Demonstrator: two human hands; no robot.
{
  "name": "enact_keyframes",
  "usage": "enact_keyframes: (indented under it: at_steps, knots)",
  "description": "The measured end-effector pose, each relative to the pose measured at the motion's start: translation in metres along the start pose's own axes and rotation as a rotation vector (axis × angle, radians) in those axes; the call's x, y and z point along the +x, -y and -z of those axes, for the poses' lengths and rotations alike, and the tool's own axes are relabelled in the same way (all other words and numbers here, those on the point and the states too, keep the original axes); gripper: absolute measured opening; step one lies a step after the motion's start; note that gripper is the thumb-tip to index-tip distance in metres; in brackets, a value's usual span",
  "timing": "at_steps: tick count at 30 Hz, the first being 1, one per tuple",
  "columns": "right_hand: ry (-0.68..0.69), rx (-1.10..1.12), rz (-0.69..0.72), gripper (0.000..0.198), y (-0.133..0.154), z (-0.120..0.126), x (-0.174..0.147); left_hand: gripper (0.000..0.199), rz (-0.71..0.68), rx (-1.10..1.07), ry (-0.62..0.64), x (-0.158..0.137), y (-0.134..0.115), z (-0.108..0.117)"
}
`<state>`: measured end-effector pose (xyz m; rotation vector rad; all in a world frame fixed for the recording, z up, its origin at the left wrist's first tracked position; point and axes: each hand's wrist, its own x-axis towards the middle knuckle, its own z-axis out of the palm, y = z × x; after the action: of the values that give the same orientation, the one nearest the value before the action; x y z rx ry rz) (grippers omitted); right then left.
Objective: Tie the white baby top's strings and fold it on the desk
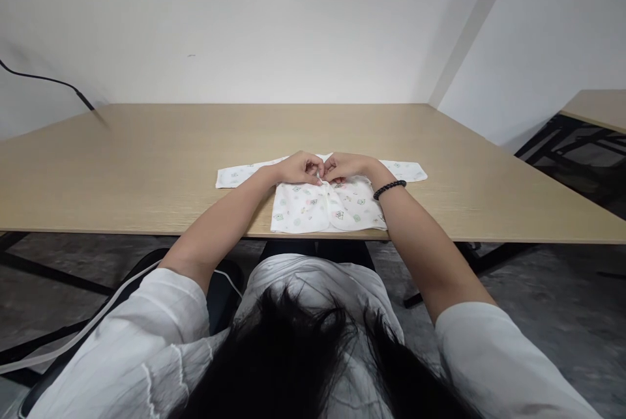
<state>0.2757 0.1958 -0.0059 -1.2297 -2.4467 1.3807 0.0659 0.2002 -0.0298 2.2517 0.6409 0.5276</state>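
Observation:
A small white baby shirt (303,210) with a pattern of little green and pink prints lies flat on the table, its sleeves spread to both sides and its hem near the front edge. My left hand (300,167) pinches the cloth at the shirt's front opening, in the upper middle. Right beside it, my right hand (342,166) is closed on the other side of the same opening, fingers bent down. The fingertips of both hands almost meet there. Whatever small fastening may be between them is too small to make out.
The wooden table (171,139) reaches back to a white wall (274,28). A black cable (49,78) hangs at the left. Another table (596,106) stands at the far right. A black bead bracelet (390,189) circles my right wrist.

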Motion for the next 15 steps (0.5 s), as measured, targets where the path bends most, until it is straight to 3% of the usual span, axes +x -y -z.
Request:
enact_keyframes:
  at_steps: [9, 15]
  knots:
    - [0.003, -0.042, 0.072, 0.012, 0.0027, -0.0018, -0.0023, 0.029, 0.032, -0.027, 0.016, -0.0021, -0.0060, 0.0013]
    - [0.010, -0.037, 0.039, 0.008, -0.0013, 0.0018, 0.0008, 0.030, 0.022, 0.002, 0.011, -0.0019, -0.0043, 0.0017]
